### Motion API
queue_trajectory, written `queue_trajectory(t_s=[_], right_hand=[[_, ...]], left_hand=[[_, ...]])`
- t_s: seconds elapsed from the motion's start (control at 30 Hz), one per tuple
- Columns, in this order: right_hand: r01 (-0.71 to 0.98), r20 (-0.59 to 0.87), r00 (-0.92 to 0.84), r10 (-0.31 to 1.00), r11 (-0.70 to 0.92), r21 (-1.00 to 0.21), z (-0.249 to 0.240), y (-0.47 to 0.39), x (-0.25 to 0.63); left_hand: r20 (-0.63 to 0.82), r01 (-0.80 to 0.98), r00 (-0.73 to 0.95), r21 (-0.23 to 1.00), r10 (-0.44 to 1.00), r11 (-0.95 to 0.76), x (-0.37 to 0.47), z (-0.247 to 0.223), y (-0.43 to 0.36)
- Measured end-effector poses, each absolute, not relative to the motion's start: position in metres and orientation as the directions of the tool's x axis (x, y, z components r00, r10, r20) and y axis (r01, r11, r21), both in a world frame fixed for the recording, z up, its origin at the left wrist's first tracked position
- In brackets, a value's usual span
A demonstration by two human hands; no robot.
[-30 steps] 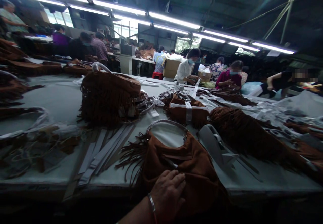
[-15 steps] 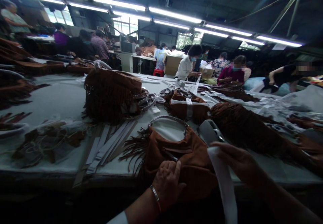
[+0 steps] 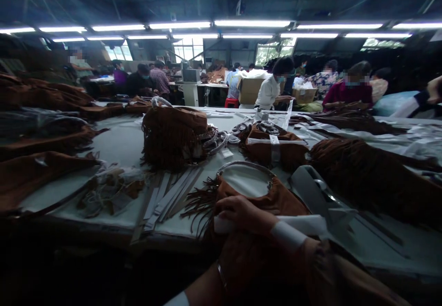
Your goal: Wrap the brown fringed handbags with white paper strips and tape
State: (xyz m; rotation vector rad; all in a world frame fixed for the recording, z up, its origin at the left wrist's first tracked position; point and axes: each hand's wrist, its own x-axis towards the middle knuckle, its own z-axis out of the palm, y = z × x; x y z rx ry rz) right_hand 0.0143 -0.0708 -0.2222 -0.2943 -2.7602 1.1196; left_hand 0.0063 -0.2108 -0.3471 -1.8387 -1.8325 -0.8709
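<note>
A brown suede handbag [image 3: 285, 196] with fringe on its left side and a wrapped, arched handle lies at the table's front edge. Across its front runs a white strip [image 3: 307, 224], pale and slightly see-through. My right hand [image 3: 245, 215] is closed on the strip's left end and presses it against the bag. Below it my left hand [image 3: 238, 255], wearing a bracelet, rests low on the bag in deep shadow; its fingers are hidden. Just right of the bag is a grey object [image 3: 316, 193] that looks like a tape dispenser.
Flat grey-white strips [image 3: 176, 195] and a bundle of tags with strings [image 3: 112, 191] lie left of the bag. Fringed brown bags [image 3: 174, 135] stand behind, one wrapped with a white band [image 3: 275, 149]. Dark fringe [image 3: 373, 177] covers the right side. Several people work beyond the table.
My right hand has swung left across the bag, laying the strip that hung from it over the bag's front. My left hand is now lower, beneath the right. The view has levelled.
</note>
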Motion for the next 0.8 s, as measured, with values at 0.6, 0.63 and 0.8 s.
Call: queue_trajectory(t_s=[0.6,0.63,0.8], right_hand=[[0.28,-0.073,-0.959,0.274,0.875,-0.394,-0.253,-0.026,0.128],[0.269,-0.075,-0.962,0.261,0.876,-0.401,-0.255,-0.027,0.13],[0.246,-0.085,-0.969,0.231,0.89,-0.383,-0.261,-0.023,0.134]], left_hand=[[0.556,0.976,-0.068,0.209,0.829,-0.06,0.007,-0.308,-0.205],[0.551,0.974,-0.079,0.22,0.831,-0.053,0.007,-0.306,-0.202],[0.45,0.961,-0.079,0.273,0.89,-0.052,0.002,-0.302,-0.187]])
